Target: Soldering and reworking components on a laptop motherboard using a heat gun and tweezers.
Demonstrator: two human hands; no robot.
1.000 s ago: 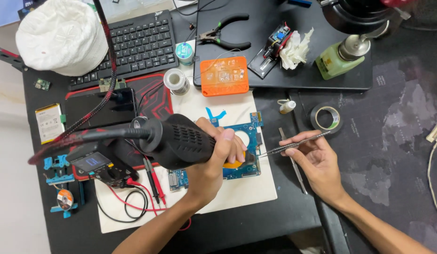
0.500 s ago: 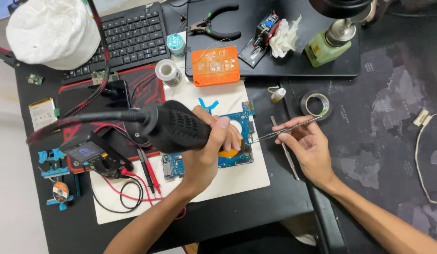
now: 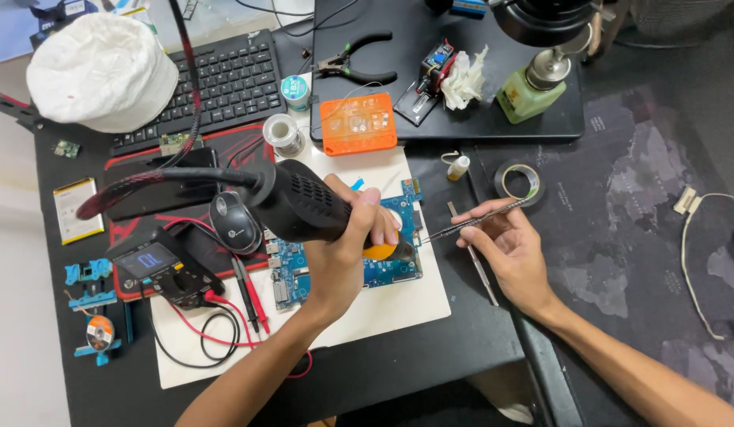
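My left hand (image 3: 347,245) grips a black hot-air gun (image 3: 292,202), its nozzle pointing down at a blue circuit board (image 3: 383,269) on a white mat (image 3: 383,304). My right hand (image 3: 509,249) holds thin metal tweezers (image 3: 462,228), their tips reaching left to the board's right edge beside the nozzle. A second pair of tweezers (image 3: 473,257) lies on the desk under my right hand. Part of the board is hidden by the gun and my left hand.
A multimeter (image 3: 157,269) with red and black leads sits at left. Behind are a keyboard (image 3: 216,83), a white hat (image 3: 102,67), a solder spool (image 3: 282,130), an orange box (image 3: 357,122), pliers (image 3: 359,59), a green bottle (image 3: 529,91) and a tape roll (image 3: 517,180).
The camera view has shifted a little. Both hands keep the same hold, with the gun and tweezers staying over the board.
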